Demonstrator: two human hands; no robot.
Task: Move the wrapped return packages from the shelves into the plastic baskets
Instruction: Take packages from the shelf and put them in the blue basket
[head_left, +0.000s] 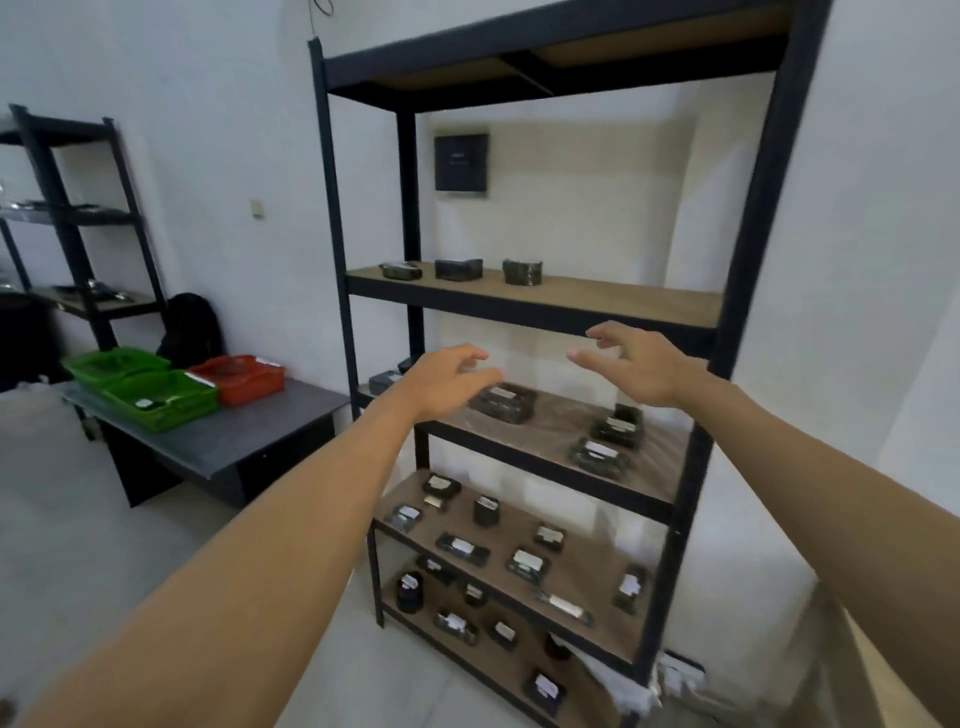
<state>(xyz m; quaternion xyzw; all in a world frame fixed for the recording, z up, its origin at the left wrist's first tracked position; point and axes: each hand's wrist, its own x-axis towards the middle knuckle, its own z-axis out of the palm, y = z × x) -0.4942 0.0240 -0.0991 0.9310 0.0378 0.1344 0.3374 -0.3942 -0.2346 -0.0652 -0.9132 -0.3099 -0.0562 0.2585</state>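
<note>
A tall black shelf unit (540, 304) with wooden boards stands ahead of me. Dark wrapped packages with white labels lie on its boards: three on the upper board (458, 269), a few on the middle board (503, 402), several on the two lower boards (527, 564). My left hand (444, 379) and my right hand (631, 364) are both stretched out in front of the middle board, fingers loosely spread, holding nothing. Two green plastic baskets (156, 400) and a red basket (239, 376) sit on a grey table at the left.
The grey table (249, 436) stands left of the shelf unit. A second black shelf unit (67, 218) is at the far left wall, a black bag (189, 327) beside it. A dark panel (461, 163) hangs on the wall behind the shelves. White crumpled wrap (623, 680) lies at the shelf's foot.
</note>
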